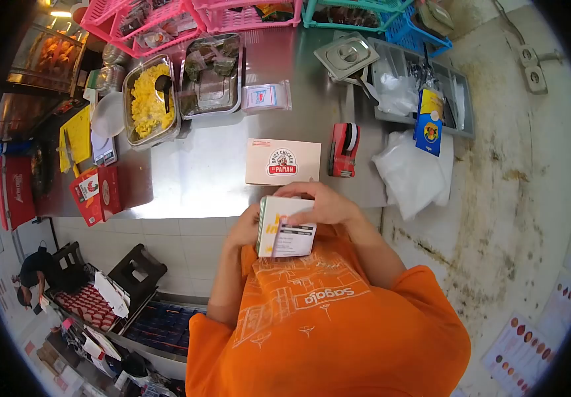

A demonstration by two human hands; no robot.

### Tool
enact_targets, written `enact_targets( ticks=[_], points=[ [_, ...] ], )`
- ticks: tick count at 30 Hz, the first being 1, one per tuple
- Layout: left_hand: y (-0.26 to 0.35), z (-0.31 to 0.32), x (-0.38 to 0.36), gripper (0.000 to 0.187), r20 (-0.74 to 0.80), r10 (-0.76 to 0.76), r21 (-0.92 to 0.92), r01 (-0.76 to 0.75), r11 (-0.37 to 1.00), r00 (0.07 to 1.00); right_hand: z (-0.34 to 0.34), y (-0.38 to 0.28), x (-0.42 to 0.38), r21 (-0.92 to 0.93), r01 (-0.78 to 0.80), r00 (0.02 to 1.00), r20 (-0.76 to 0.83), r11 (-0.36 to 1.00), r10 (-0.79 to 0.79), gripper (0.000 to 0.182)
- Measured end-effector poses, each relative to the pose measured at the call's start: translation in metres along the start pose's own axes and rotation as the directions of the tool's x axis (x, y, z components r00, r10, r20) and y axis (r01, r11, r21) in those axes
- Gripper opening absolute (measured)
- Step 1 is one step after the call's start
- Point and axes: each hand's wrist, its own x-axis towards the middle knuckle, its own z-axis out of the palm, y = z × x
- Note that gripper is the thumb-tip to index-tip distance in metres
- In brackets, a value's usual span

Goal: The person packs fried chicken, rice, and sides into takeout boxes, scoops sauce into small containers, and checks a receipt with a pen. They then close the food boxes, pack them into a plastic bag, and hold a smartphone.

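A small white box with yellow lettering and a printed label [293,239] is held against the orange shirt, below the counter's front edge. My right hand [318,204] grips its upper right part, with fingers over the top and front. At its left side is my left hand [242,228], closed around the edge, fingers partly hidden behind the box. Just beyond, on the metal counter [199,178], sits a closed light box marked "Spicy Chicken" [283,162]. To its right lies a red and black stapler-like tool [344,151].
Behind are a tray of yellow food [150,99], a metal tray with packets [211,76] and colored baskets [236,18]. A red box [97,196] stands left; white plastic bags [412,169] hang right. A person [33,271] bends at far left.
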Motion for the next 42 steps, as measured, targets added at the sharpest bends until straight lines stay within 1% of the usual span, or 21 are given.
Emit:
enact_targets(
  ticks=[1, 2, 4, 5, 7, 8, 9, 11, 13, 15, 16, 19, 22, 25, 28, 31, 32, 34, 35, 40, 42],
  points=[
    [0.000, -0.005, 0.003, 0.045, 0.071, -0.039, -0.051, 0.043, 0.998, 0.997, -0.002, -0.002, -0.003, -0.048, 0.000, 0.999, 0.045, 0.999, 0.002, 0.057],
    [0.001, -0.009, 0.006, 0.051, 0.066, -0.066, -0.339, 0.084, 0.937, 0.996, -0.007, 0.004, -0.003, -0.149, -0.035, 0.998, 0.050, 0.988, 0.043, 0.055],
    [0.027, -0.016, 0.014, 0.062, 0.084, -0.116, -0.801, 0.136, 0.584, 0.990, -0.014, 0.003, 0.001, -0.197, -0.003, 1.000, -0.017, 0.980, -0.001, 0.053],
    [0.037, -0.018, 0.019, 0.066, 0.047, -0.044, -0.754, 0.064, 0.654, 0.998, -0.019, 0.002, 0.004, -0.224, 0.012, 0.998, -0.055, 0.975, -0.025, 0.053],
    [0.050, -0.019, 0.030, 0.074, -0.011, 0.104, -0.646, -0.086, 0.758, 0.994, -0.024, -0.002, 0.018, -0.226, -0.012, 0.969, -0.242, 0.974, -0.044, 0.073],
    [0.052, -0.020, 0.041, 0.079, -0.121, 0.081, -0.226, -0.107, 0.968, 0.989, -0.028, 0.004, 0.026, -0.227, -0.069, 0.943, -0.332, 0.971, -0.011, 0.079],
    [0.076, -0.012, 0.050, 0.077, -0.286, 0.071, 0.255, 0.004, 0.967, 0.956, -0.033, 0.009, 0.035, -0.223, -0.126, 0.908, -0.417, 0.967, 0.022, 0.086],
    [0.087, -0.012, 0.073, 0.067, -0.408, -0.120, 0.267, 0.244, 0.932, 0.905, -0.047, 0.018, 0.055, -0.252, -0.182, 0.857, -0.515, 0.951, 0.027, 0.093],
    [0.075, -0.013, 0.082, 0.056, -0.469, 0.051, 0.549, 0.245, 0.799, 0.882, -0.051, 0.024, 0.065, -0.331, -0.228, 0.785, -0.618, 0.916, -0.028, 0.094],
    [0.054, -0.012, 0.085, 0.056, -0.471, 0.277, 0.822, 0.303, 0.481, 0.837, -0.047, 0.030, 0.070, -0.456, -0.283, 0.692, -0.706, 0.844, -0.150, 0.088],
    [0.046, -0.012, 0.085, 0.057, -0.497, 0.297, 0.807, 0.307, 0.505, 0.815, -0.045, 0.037, 0.070, -0.491, -0.280, 0.659, -0.723, 0.825, -0.207, 0.086],
    [0.037, -0.014, 0.081, 0.059, -0.544, 0.260, 0.747, 0.320, 0.583, 0.798, -0.037, 0.059, 0.070, -0.455, -0.183, 0.412, -0.841, 0.871, -0.352, 0.076],
    [0.050, -0.014, 0.076, 0.059, -0.572, 0.178, 0.706, 0.370, 0.603, 0.801, -0.028, 0.104, 0.061, -0.157, -0.046, 0.319, -0.938, 0.987, -0.135, 0.066],
    [0.057, -0.022, 0.068, 0.056, -0.451, 0.128, 0.746, 0.294, 0.597, 0.883, -0.014, 0.119, 0.056, 0.007, -0.020, 0.497, -0.867, 1.000, 0.016, 0.069],
    [0.048, -0.036, 0.065, 0.058, -0.379, 0.076, 0.783, 0.276, 0.557, 0.922, -0.022, 0.116, 0.057, 0.051, 0.034, 0.604, -0.797, 0.998, 0.020, 0.072],
    [0.009, -0.053, 0.069, 0.067, -0.494, 0.277, 0.616, 0.107, 0.780, 0.824, -0.029, 0.129, 0.056, 0.189, -0.020, 0.545, -0.821, 0.982, 0.169, 0.072],
    [-0.010, -0.065, 0.075, 0.086, -0.523, 0.180, 0.478, 0.111, 0.871, 0.833, -0.026, 0.123, 0.056, 0.216, -0.010, 0.538, -0.822, 0.976, 0.187, 0.073],
    [-0.012, -0.064, 0.084, 0.085, -0.440, -0.040, 0.038, 0.064, 0.997, 0.897, -0.012, 0.108, 0.058, 0.278, 0.002, 0.534, -0.812, 0.961, 0.234, 0.075],
    [-0.012, -0.065, 0.088, 0.084, -0.369, -0.127, -0.193, 0.058, 0.980, 0.921, -0.010, 0.112, 0.057, 0.303, 0.027, 0.549, -0.801, 0.953, 0.240, 0.075],
    [0.013, -0.085, 0.102, 0.083, -0.360, -0.137, -0.152, 0.087, 0.985, 0.923, -0.017, 0.098, 0.070, 0.376, 0.170, 0.716, -0.683, 0.911, 0.148, 0.078],
    [0.010, -0.092, 0.113, 0.081, -0.386, -0.081, -0.095, 0.047, 0.994, 0.919, -0.023, 0.094, 0.079, 0.347, 0.157, 0.690, -0.709, 0.925, 0.149, 0.077]
  ],
)
